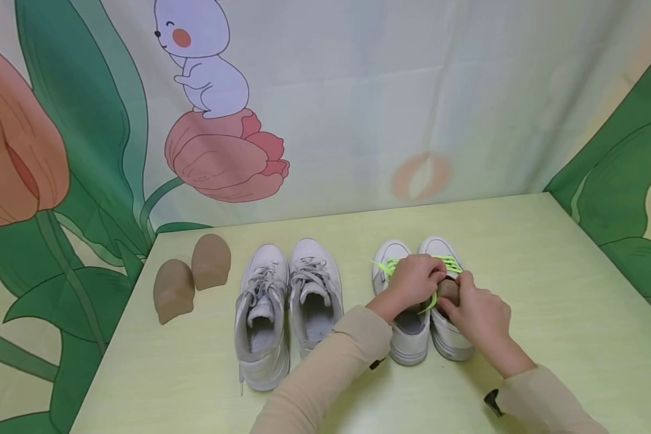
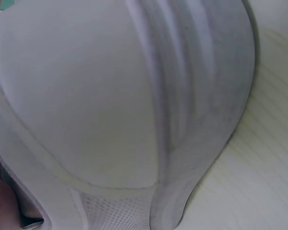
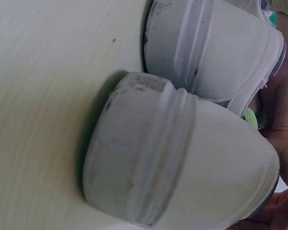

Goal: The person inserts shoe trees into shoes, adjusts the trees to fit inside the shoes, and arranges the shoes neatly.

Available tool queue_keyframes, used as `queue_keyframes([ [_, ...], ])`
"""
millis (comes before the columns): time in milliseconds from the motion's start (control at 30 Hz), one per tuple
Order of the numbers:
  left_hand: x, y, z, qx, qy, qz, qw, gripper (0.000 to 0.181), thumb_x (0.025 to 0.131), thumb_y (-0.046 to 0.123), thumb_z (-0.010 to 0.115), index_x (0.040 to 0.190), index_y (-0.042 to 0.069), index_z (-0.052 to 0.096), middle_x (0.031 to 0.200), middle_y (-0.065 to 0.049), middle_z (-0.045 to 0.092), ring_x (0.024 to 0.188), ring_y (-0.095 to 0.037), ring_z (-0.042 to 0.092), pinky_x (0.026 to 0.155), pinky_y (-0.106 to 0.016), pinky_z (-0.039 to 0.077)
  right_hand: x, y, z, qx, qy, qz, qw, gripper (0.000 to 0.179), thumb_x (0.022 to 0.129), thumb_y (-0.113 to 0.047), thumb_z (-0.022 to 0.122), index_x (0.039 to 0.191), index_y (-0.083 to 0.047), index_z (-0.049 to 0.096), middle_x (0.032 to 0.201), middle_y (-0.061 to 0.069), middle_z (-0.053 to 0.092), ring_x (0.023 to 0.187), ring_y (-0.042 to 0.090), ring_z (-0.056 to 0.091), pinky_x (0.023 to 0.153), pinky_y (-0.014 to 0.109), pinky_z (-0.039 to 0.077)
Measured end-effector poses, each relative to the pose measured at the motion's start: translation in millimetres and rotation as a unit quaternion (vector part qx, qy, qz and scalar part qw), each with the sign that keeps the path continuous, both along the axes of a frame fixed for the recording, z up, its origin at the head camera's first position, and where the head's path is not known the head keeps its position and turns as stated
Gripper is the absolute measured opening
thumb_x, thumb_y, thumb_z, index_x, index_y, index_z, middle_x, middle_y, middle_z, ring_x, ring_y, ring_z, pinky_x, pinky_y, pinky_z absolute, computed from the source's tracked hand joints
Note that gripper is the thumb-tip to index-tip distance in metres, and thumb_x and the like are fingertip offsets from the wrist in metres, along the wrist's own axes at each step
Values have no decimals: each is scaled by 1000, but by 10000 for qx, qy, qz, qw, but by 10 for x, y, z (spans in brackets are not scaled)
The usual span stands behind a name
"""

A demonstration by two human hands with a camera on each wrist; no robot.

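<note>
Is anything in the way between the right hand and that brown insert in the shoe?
Nothing visible: the right hand is at the brown insert, thumb and finger flanking it in the rightmost shoe.

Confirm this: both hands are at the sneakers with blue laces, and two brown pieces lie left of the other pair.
The colour is wrong: the head view shows bright yellow-green laces, not blue. The rest stands: the left hand and right hand are at those sneakers, and two brown pieces lie left of the other pair.
</note>
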State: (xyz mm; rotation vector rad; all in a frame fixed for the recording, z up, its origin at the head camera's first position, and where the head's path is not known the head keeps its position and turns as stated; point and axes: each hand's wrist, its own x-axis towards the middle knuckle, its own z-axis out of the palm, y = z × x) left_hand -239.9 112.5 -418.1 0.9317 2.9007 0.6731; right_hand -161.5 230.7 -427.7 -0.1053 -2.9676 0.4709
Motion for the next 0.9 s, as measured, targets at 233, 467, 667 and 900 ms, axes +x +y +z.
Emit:
queue_keyframes([
  [233,10,-3,18,-29,32,28,10000,13,86,23,55,89,22,67,78,9,59,68,-5,50,62,-15,37,-34,-17,-10,44,76,-38,10000,41,79,-35,62,94,-4,39,62,18,58,48,31,50,38,35,29],
  [467,-1,-13,24,12,150,-28,9999,13,86,22,55,88,21,67,77,9,59,67,-5,49,61,-15,36,-94,16,-39,-9,311,88,9995,43,77,-37,65,87,-5,38,54,13,52,43,27,46,37,33,28],
  [667,4,-18,25,96,36,-32,9999,12,86,22,54,86,20,66,76,9,57,67,-5,48,60,-13,34,-119,99,-12,-171,194,439,9987,41,76,-36,66,87,-5,41,55,9,51,45,22,45,39,29,28],
  [900,16,-17,6,192,-45,-16,9998,11,87,22,54,85,20,65,76,9,55,67,-4,47,59,-12,34,-82,207,120,-460,-84,666,9967,22,79,-20,63,89,-6,50,61,3,51,50,16,41,44,26,28],
])
